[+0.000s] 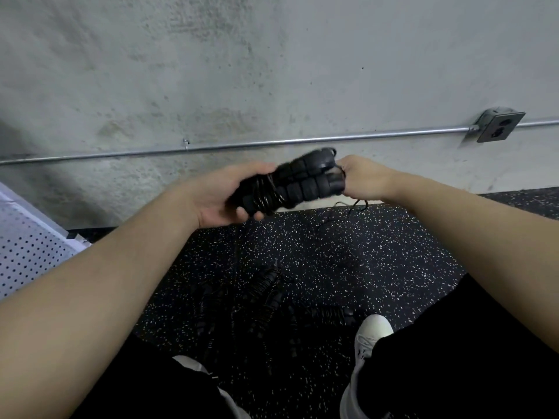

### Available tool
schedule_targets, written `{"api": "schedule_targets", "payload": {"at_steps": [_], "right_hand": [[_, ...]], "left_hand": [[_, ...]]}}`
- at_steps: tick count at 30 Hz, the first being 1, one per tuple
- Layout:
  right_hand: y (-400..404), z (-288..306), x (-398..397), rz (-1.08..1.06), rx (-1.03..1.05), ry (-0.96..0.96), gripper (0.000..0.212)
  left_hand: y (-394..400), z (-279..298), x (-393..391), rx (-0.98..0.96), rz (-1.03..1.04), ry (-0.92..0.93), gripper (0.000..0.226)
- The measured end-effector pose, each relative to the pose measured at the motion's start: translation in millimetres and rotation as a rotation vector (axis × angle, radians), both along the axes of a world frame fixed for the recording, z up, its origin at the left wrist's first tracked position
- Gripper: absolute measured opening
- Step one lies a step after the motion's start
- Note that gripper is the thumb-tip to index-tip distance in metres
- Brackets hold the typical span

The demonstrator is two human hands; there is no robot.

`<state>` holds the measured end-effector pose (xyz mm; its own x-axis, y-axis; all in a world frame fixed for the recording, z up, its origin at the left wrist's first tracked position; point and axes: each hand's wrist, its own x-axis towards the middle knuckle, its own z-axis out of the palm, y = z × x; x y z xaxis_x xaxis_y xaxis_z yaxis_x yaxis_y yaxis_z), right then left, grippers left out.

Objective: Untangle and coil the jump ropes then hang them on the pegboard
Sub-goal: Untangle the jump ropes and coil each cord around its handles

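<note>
Step in hand, by judgement: winding or unwinding one rope; the pair of black ribbed foam jump-rope handles with thin black cord wrapped round them (287, 184) sits at frame centre, held between both hands in front of the grey concrete wall (242, 71).

Left hand (223, 195): fingers curled round the cord-wrapped end of the bundle, thumb over the top, fingertips showing beneath.

Right hand (360, 178): closed at the handles' other end, apparently pinching the thin black cord (blur hides the exact grip); a loose length of cord (348, 207) trails down to the black speckled rubber floor (378, 261).

Further stock: a heap of more black jump ropes (266, 303) on the floor, lower centre, between the white shoes (370, 334).

Destination: white perforated pegboard (27, 249), left edge of frame, nothing yet hung on the visible part.

Next move calls for feeding the trailing cord without snagging, then a neat coil.
</note>
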<state>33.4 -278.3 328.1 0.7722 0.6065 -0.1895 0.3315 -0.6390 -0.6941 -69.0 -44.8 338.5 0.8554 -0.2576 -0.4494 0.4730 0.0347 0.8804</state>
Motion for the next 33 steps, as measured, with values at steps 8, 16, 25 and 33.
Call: {"api": "schedule_targets", "payload": {"at_steps": [8, 16, 25, 33], "right_hand": [[8.1, -4.8, 0.7, 0.030, -0.057, -0.032, 0.030], [17.1, 1.3, -7.2, -0.006, 0.072, -0.036, 0.032], [22.6, 6.5, -21.5, -0.116, 0.175, 0.075, 0.020], [25.9, 8.9, -26.5, 0.009, 0.103, 0.062, 0.043]], "left_hand": [[-25.7, -10.8, -2.1, 0.635, -0.276, -0.153, 0.028], [-33.7, -24.9, 9.2, 0.747, -0.163, -0.264, 0.035], [-30.2, -30.4, 10.3, 0.324, 0.246, -0.100, 0.018], [-39.6, -23.3, 5.4, 0.091, 0.406, -0.029, 0.026]]}}
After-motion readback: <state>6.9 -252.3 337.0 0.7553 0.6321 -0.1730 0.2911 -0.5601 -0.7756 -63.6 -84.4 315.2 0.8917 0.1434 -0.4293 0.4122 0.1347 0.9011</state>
